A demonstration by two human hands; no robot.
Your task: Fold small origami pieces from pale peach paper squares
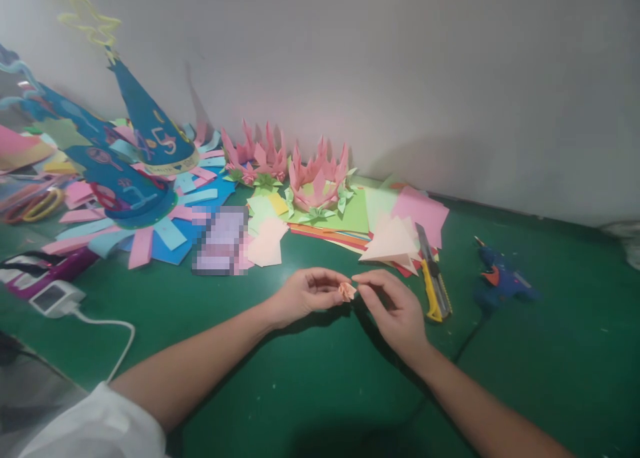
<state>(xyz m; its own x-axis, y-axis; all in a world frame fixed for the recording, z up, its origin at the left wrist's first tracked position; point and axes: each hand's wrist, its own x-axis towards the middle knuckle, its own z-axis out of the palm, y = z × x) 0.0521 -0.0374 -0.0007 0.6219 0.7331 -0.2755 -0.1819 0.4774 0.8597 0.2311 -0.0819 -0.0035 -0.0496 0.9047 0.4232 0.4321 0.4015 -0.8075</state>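
Between my two hands is a small folded paper flower (pixel 346 291) in pale peach, held just above the green table. My left hand (pixel 313 290) pinches it between thumb and fingers from the left side. From the right, my right hand (pixel 393 305) has its thumb and index finger drawn together at the flower's edge. Its fingertips partly hide that contact. Beyond the hands stand two pink paper crowns (pixel 320 178) with green leaf shapes round their bases. Peach paper pieces (pixel 393 238) lie a little past my right hand.
A yellow box cutter (pixel 434 288) lies right of my right hand, and farther right a blue glue gun (pixel 505 275) with a cord. Blue cone hats (pixel 150 125) with paper strips stand at left. A phone-like blurred rectangle (pixel 220 241) and a white charger (pixel 57 298) lie nearer.
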